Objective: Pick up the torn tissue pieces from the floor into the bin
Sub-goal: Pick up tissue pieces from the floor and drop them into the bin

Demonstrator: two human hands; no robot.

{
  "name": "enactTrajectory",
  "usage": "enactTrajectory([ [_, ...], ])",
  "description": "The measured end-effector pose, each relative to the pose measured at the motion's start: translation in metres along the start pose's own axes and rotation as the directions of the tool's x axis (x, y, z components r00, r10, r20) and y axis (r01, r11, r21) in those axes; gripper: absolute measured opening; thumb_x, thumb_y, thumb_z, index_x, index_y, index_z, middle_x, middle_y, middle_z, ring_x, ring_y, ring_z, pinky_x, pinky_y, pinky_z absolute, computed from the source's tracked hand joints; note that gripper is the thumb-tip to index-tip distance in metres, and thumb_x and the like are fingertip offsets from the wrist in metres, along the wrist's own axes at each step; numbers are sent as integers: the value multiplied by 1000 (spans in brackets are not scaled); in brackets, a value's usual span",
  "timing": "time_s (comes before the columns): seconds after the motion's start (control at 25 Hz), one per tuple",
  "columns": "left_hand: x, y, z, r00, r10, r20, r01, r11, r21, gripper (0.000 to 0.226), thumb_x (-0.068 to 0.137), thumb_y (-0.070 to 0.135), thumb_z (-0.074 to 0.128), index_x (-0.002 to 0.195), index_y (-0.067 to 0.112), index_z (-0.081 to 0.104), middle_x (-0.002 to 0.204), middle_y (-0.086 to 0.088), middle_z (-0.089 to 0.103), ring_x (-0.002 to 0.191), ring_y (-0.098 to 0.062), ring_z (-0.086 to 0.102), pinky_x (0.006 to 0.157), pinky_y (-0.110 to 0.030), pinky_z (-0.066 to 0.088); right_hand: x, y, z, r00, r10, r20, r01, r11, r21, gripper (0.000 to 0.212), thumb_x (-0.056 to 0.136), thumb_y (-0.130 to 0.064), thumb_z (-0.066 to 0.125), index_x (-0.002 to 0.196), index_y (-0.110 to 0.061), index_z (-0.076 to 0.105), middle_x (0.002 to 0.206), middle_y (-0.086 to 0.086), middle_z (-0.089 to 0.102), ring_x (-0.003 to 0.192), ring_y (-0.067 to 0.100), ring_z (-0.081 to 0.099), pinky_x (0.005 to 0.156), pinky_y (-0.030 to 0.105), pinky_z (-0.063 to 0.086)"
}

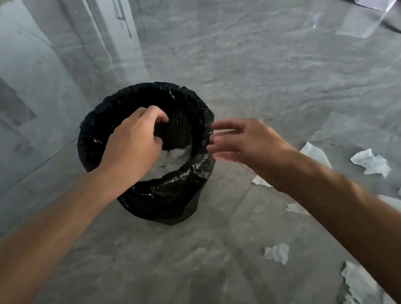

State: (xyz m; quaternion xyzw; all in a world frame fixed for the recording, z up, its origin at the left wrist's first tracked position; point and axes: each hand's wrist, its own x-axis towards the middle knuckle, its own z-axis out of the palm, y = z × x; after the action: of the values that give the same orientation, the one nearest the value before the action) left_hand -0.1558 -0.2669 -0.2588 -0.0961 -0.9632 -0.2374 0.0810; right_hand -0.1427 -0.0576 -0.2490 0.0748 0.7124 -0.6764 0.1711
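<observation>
Left hand [132,141] curled over central black-bagged round bin [151,87], contents unclear; right hand [250,143] spread, empty. White torn tissue pieces [371,161], right: likely featherlight; pinch crumpled ridges.

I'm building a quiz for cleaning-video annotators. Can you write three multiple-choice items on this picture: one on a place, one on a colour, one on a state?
1. On which side of the bin do the torn tissue pieces on the floor lie?
A) the person's left
B) the person's right
C) behind it

2. What colour is the bin liner?
A) white
B) black
C) blue

3. How is the right hand?
A) pinching tissue
B) flat on the floor
C) fingers spread, holding nothing

Answers:
1. B, the pieces lie scattered to the right of the bin.
2. B, glossy black plastic folds over the rim.
3. C, its fingers are spread beside the rim with nothing in them.
</observation>
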Motion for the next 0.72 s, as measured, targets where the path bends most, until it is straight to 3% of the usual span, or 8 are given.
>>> enactTrajectory([
  [0.08, -4, 27, 4, 997, 79, -5, -80, 996, -42, 39, 80, -2, 52, 113, 19, 57, 112, -1, 59, 95, -21, 58, 78, -44, 52, -17, 23, -31, 999, -23, -31, 20, 994, -107, 22, 85, -1, 63, 106, -6, 65, 93, 16, 72, 76, 16, 72, 67, 22, 58],
  [0.12, -6, 41, 8, 992, 123, -2, -123, 991, -53, 38, 79, -1, 52, 111, 19, 57, 111, 0, 59, 96, -22, 58, 79, -45, 51, -26, 38, -48, 999, -26, -42, 14, 966, -258, 20, 84, -4, 65, 104, -9, 67, 87, 11, 73, 71, 14, 70, 65, 23, 57],
  [0.16, -8, 55, 14, 986, 168, 4, -168, 984, -62, 38, 78, 0, 52, 110, 19, 57, 112, 0, 60, 98, -23, 57, 81, -46, 50, -35, 57, -65, 999, -16, -41, -5, 881, -473, 20, 82, -9, 67, 101, -13, 68, 83, 4, 73, 68, 12, 68, 66, 24, 55],
  [0.24, -10, 81, 32, 969, 244, 30, -240, 966, -98, 35, 76, 2, 52, 107, 18, 57, 111, 0, 60, 99, -23, 57, 83, -43, 48, -52, 97, -95, 996, 93, -18, -70, 602, -795, 23, 78, -21, 72, 101, -22, 67, 87, -6, 70, 77, 11, 64, 73, 26, 47],
  [0.36, -13, 105, 66, 943, 298, 145, -275, 948, -162, 30, 80, 7, 54, 106, 20, 56, 109, 1, 61, 95, -22, 58, 82, -40, 48, -72, 157, -110, 963, 270, -6, -119, 404, -907, 46, 77, -32, 74, 120, -25, 60, 114, 0, 62, 100, 17, 60, 79, 24, 42],
  [0.44, -14, 109, 91, 921, 303, 244, -263, 947, -184, 25, 82, 14, 56, 105, 25, 55, 107, 5, 62, 91, -20, 60, 81, -40, 50, -77, 189, -104, 980, 196, 17, -55, 355, -933, 53, 78, -34, 72, 127, -25, 52, 123, 3, 54, 111, 21, 53, 86, 30, 44],
  [0.56, -14, 110, 137, 881, 283, 379, -229, 956, -181, 25, 80, 23, 59, 103, 30, 54, 101, 9, 62, 86, -18, 62, 79, -39, 52, -79, 222, -98, 998, 55, 42, 20, 341, -940, 42, 83, -30, 65, 122, -21, 53, 123, 4, 52, 115, 23, 48, 87, 35, 44],
  [0.72, -2, 106, 201, 851, 220, 476, -210, 975, -75, 34, 82, 24, 62, 115, 25, 55, 113, -2, 63, 99, -26, 60, 82, -38, 50, -81, 236, -111, 999, 36, -9, -28, 559, -829, 18, 83, -20, 62, 101, -15, 67, 104, 6, 66, 100, 26, 61, 79, 36, 47],
])
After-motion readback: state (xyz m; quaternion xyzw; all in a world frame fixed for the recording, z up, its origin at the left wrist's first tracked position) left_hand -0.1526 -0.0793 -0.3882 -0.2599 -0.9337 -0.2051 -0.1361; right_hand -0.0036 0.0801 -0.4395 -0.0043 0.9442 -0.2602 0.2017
